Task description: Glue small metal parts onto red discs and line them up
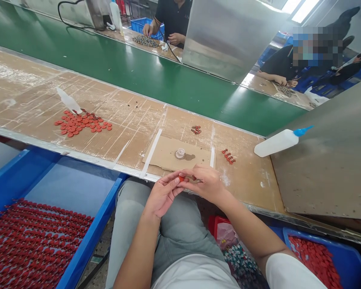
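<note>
My left hand [165, 195] pinches a small red disc [181, 178] between thumb and fingertips, over my lap at the table's front edge. My right hand [207, 182] is closed at the disc's right side, its fingertips pressed together; whatever they hold is too small to make out. Just beyond both hands, a small clear cup [179, 153] sits on a cardboard sheet [162, 154] beside a dark wet stain. Farther back lies a little cluster of red and dark pieces [195, 129]. A short row of red pieces [229, 157] rests to the right.
Loose red discs [75, 122] lie at left near a white plastic piece [68, 100]. A white squeeze bottle [276, 143] stands by a metal panel [321, 160]. Blue bins with red parts flank my legs. Beyond the green belt [132, 72], co-workers sit at another bench.
</note>
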Action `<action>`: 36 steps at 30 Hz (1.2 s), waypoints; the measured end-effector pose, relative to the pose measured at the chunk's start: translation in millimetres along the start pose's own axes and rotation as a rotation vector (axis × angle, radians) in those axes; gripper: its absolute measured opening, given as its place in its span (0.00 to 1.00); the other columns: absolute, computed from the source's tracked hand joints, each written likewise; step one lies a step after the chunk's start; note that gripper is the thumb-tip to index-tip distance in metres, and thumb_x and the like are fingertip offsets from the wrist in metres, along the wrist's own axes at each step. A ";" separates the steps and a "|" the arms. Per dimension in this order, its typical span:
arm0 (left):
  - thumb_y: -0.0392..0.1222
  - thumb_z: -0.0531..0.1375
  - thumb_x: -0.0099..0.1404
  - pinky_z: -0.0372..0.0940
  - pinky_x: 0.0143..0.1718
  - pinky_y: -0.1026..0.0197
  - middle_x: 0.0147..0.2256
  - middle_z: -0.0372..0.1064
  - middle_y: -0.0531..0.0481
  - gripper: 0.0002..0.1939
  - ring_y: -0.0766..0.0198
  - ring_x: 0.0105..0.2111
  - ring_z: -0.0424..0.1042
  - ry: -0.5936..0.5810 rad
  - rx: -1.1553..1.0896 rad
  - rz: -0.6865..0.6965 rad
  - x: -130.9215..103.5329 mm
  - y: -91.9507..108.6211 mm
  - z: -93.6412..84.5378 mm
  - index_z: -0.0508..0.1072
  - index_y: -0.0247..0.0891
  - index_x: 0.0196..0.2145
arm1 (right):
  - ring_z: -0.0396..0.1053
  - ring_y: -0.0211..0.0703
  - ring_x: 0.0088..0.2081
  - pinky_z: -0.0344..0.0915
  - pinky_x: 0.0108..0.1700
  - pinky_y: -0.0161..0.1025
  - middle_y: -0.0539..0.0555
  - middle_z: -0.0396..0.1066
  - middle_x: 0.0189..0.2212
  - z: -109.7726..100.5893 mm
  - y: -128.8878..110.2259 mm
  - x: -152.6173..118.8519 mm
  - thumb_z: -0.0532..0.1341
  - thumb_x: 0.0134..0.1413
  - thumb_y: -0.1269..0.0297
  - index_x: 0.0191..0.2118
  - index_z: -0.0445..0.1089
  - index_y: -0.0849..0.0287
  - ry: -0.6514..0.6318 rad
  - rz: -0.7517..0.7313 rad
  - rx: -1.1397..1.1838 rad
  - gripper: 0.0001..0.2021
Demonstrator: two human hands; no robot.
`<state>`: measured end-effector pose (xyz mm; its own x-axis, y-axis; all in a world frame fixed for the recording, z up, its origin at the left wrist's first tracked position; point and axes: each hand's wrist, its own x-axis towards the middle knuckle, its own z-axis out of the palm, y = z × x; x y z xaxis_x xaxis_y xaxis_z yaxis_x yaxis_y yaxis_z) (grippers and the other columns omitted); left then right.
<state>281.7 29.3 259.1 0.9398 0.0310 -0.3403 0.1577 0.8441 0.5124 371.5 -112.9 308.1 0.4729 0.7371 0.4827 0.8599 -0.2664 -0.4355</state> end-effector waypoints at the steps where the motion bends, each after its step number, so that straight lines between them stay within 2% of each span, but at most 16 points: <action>1: 0.33 0.66 0.56 0.72 0.40 0.67 0.39 0.78 0.43 0.15 0.62 0.40 0.77 0.011 -0.008 0.012 0.6 0.0 -1.3 0.76 0.34 0.43 | 0.69 0.39 0.26 0.64 0.33 0.39 0.50 0.74 0.23 -0.9 0.9 2.1 0.67 0.49 0.54 0.41 0.75 0.54 -0.022 0.004 0.036 0.14; 3: 0.33 0.66 0.57 0.71 0.41 0.67 0.40 0.78 0.44 0.14 0.62 0.40 0.77 0.044 -0.033 0.043 1.5 0.3 -4.0 0.76 0.34 0.43 | 0.70 0.39 0.27 0.65 0.34 0.38 0.51 0.76 0.27 -3.3 8.8 8.4 0.67 0.47 0.51 0.40 0.75 0.54 -0.023 0.094 0.098 0.16; 5: 0.33 0.66 0.57 0.71 0.45 0.65 0.41 0.78 0.45 0.13 0.62 0.41 0.77 0.084 -0.055 0.072 2.0 1.3 -6.4 0.76 0.35 0.42 | 0.71 0.39 0.28 0.66 0.33 0.37 0.52 0.77 0.31 -5.7 28.0 19.4 0.63 0.51 0.49 0.38 0.75 0.55 0.066 0.306 0.071 0.16; 7: 0.34 0.66 0.56 0.70 0.47 0.63 0.41 0.78 0.45 0.13 0.62 0.42 0.77 0.108 -0.067 0.089 2.1 2.8 -8.1 0.77 0.35 0.41 | 0.72 0.40 0.31 0.66 0.35 0.37 0.54 0.77 0.31 -6.7 58.1 35.5 0.57 0.57 0.49 0.37 0.76 0.56 0.171 0.545 -0.058 0.17; 11: 0.35 0.66 0.57 0.70 0.47 0.64 0.42 0.78 0.46 0.11 0.64 0.41 0.77 0.127 -0.089 0.110 1.8 5.9 -8.8 0.77 0.35 0.40 | 0.72 0.45 0.36 0.65 0.40 0.41 0.55 0.76 0.33 -2.4 126.9 71.1 0.58 0.54 0.51 0.40 0.74 0.56 0.070 0.834 -0.266 0.16; 14: 0.35 0.65 0.58 0.70 0.46 0.66 0.41 0.78 0.46 0.10 0.66 0.40 0.77 0.122 -0.100 0.112 1.4 7.8 -8.1 0.77 0.35 0.40 | 0.72 0.49 0.37 0.65 0.41 0.44 0.58 0.76 0.32 3.6 159.7 88.4 0.57 0.55 0.49 0.37 0.74 0.57 -0.039 0.926 -0.350 0.17; 18: 0.35 0.65 0.58 0.70 0.46 0.65 0.40 0.78 0.46 0.10 0.65 0.40 0.77 0.119 -0.103 0.114 2.0 9.8 -8.5 0.77 0.35 0.39 | 0.71 0.51 0.37 0.65 0.40 0.46 0.61 0.75 0.32 8.9 175.5 96.3 0.59 0.52 0.51 0.31 0.74 0.60 -0.090 0.959 -0.384 0.16; 25: 0.36 0.65 0.58 0.70 0.47 0.64 0.41 0.77 0.45 0.11 0.65 0.40 0.77 0.134 -0.109 0.137 4.8 8.7 -11.4 0.77 0.35 0.40 | 0.71 0.44 0.34 0.66 0.38 0.41 0.55 0.75 0.32 8.5 184.8 89.9 0.61 0.50 0.57 0.35 0.73 0.58 -0.114 0.887 -0.288 0.11; 29: 0.34 0.65 0.58 0.70 0.49 0.64 0.42 0.77 0.45 0.11 0.65 0.41 0.77 0.125 -0.110 0.137 3.6 7.8 -9.8 0.77 0.35 0.40 | 0.71 0.42 0.33 0.66 0.37 0.39 0.55 0.75 0.32 6.9 183.0 81.3 0.60 0.50 0.60 0.37 0.73 0.60 -0.125 0.836 -0.269 0.11; 33: 0.33 0.65 0.58 0.70 0.48 0.65 0.43 0.77 0.46 0.12 0.66 0.41 0.77 0.106 -0.107 0.145 1.9 7.8 -9.0 0.77 0.35 0.41 | 0.71 0.42 0.35 0.65 0.40 0.39 0.56 0.75 0.35 6.2 175.6 75.8 0.58 0.52 0.62 0.44 0.71 0.61 -0.135 0.774 -0.299 0.14; 36: 0.33 0.65 0.57 0.70 0.48 0.66 0.43 0.77 0.46 0.12 0.66 0.41 0.77 0.105 -0.099 0.149 1.4 7.8 -9.6 0.77 0.35 0.41 | 0.71 0.44 0.36 0.65 0.42 0.40 0.55 0.75 0.33 5.7 171.1 76.4 0.59 0.52 0.66 0.38 0.73 0.59 -0.199 0.714 -0.320 0.09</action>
<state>281.4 41.1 255.0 0.9130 0.2108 -0.3492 -0.0162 0.8741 0.4854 553.7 -98.6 266.1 0.9115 0.4110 0.0124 0.3912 -0.8574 -0.3344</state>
